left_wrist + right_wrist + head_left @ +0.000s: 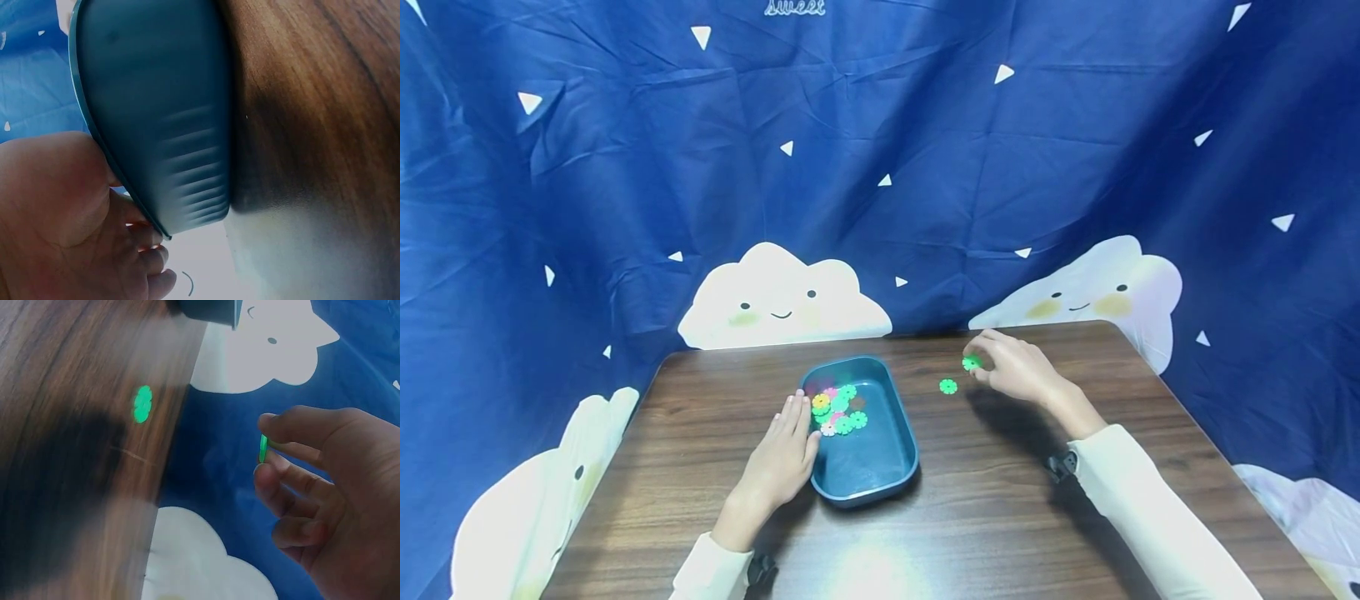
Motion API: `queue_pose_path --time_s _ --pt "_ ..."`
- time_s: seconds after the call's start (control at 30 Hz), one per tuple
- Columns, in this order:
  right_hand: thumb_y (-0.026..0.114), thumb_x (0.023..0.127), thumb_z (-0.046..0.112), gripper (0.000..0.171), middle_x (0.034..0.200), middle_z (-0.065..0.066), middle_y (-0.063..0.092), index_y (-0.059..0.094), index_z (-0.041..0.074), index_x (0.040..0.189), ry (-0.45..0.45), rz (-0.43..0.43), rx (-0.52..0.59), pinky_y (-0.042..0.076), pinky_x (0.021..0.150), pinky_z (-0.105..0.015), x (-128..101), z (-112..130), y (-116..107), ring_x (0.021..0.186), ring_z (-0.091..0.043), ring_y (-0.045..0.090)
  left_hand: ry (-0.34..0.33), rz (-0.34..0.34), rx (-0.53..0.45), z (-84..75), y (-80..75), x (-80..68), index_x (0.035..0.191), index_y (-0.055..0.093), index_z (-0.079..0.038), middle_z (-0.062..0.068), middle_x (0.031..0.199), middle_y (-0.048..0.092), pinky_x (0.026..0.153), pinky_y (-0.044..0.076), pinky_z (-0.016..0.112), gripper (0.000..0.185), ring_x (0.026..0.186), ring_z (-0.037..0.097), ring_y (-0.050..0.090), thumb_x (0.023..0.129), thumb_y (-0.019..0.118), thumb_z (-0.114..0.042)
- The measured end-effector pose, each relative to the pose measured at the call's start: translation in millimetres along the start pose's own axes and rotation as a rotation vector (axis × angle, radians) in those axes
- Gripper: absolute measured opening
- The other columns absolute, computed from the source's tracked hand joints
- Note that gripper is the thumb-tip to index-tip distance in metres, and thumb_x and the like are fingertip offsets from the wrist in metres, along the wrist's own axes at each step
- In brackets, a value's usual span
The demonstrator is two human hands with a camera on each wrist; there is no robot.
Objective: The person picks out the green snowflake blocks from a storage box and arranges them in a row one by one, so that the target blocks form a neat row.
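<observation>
1. Held item: we record a small bright-green flower-shaped plastic disc, pinched between thumb and forefinger of the right hand, lifted just above the dark wood-grain surface, right of the tray.
2. Orientation: in the right wrist view we see the disc edge-on, standing upright; its flat faces point sideways, toward thumb and finger. Being round, it has no true long axis.
3. Second item: a matching green flower disc lies flat on the surface, just beside the right hand, between it and the tray.
4. Container: a dark teal rounded-rectangular plastic tray holds a cluster of green, pink and yellow flower discs at its far left corner.
5. Left hand: its grip is spread, fingers straight, resting against the tray's left wall.
6. Risks, in our judgement: the pinch covers only a narrow rim, so the thin disc may twist free and roll off the surface; the light tray may slide if the left hand eases.
</observation>
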State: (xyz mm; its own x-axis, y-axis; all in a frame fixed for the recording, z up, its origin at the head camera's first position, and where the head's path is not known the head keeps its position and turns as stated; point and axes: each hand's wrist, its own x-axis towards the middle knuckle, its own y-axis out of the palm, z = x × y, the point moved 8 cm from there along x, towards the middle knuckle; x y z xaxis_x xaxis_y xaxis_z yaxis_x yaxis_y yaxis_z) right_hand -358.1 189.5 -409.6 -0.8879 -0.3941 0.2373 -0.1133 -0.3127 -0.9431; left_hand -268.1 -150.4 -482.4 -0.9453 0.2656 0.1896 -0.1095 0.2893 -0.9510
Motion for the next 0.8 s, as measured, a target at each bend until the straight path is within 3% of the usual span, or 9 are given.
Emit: queue_pose_path --time_s 0.4,0.8 --pt "0.073 0.085 0.031 0.028 0.114 0.003 0.065 0.069 0.021 0.111 0.080 0.048 0.034 0.054 0.078 -0.053 -1 -24 18 0.098 -0.025 0.068 0.004 0.017 -0.011 0.8 -2.8 0.6 0.152 0.028 0.005 0.020 0.162 0.022 0.120 0.027 0.052 0.061 0.151 0.034 0.021 0.104 0.045 -0.029" --pt "0.074 0.085 0.025 0.024 0.107 0.000 0.067 0.069 0.019 0.108 0.139 0.103 0.050 0.054 0.069 -0.049 2 -47 57 0.091 -0.021 0.067 0.001 0.019 -0.007 2.1 -3.4 2.6 0.152 0.027 0.004 0.019 0.162 0.021 0.120 0.027 0.052 0.061 0.150 0.035 0.023 0.104 0.044 -0.030"
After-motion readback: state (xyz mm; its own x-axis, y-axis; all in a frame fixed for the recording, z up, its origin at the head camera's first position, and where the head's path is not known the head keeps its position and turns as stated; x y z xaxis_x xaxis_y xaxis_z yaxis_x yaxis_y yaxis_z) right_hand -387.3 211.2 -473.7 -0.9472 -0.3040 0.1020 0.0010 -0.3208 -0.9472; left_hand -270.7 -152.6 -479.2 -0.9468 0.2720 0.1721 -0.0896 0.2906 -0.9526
